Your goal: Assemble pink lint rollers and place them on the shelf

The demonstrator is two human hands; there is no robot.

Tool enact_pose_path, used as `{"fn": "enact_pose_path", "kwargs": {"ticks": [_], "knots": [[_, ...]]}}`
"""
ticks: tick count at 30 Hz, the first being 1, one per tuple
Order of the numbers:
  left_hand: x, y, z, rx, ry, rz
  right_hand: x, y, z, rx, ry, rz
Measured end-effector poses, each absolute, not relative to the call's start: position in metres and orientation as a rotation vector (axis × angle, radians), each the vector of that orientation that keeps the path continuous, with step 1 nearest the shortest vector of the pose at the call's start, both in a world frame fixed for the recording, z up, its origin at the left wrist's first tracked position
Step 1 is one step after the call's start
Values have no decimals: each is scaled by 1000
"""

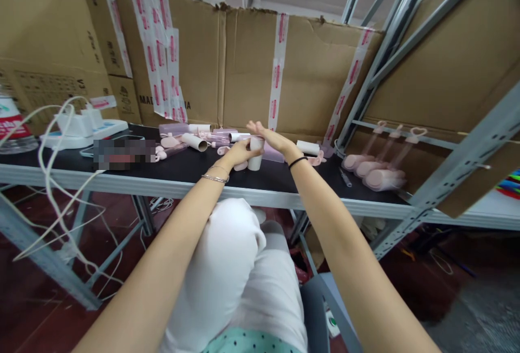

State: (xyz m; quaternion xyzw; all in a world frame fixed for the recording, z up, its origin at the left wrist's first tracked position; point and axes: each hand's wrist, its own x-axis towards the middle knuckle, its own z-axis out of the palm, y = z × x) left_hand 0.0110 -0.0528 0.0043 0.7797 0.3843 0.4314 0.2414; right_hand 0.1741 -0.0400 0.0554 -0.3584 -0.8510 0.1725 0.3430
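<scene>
My left hand (242, 151) is wrapped round a white cardboard tube (255, 161) that stands upright on the black tabletop (280, 180). Over the tube's top lies my right hand (266, 132), palm down with the fingers stretched out. What sits between the palm and the tube's upper end is hard to make out. Behind the hands a translucent purple-pink piece (273, 154) lies on the table. A small pale pink part (241, 166) rests beside the tube's foot, close to my left hand.
Loose tubes (194, 142) and pink parts (170, 142) lie at the left back. Several pink heart-topped pieces (379, 177) stand at the right. White cables (51, 169) hang from a power strip (83, 133) on the left. Cardboard (247, 66) walls the back; a metal post (459, 142) borders the right.
</scene>
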Motion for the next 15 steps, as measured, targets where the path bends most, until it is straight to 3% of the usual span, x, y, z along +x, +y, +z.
{"fn": "enact_pose_path", "kwargs": {"ticks": [3, 6, 15], "knots": [[10, -51, 4, 2174, 1099, 1181, 218, -33, 45, -1143, -1853, 85], [11, -53, 5, 2166, 1135, 1157, 268, -30, 25, -1763, -1616, -195], [11, -53, 4, 2167, 1149, 1164, 292, -10, 1, -2103, -1944, -100]]}}
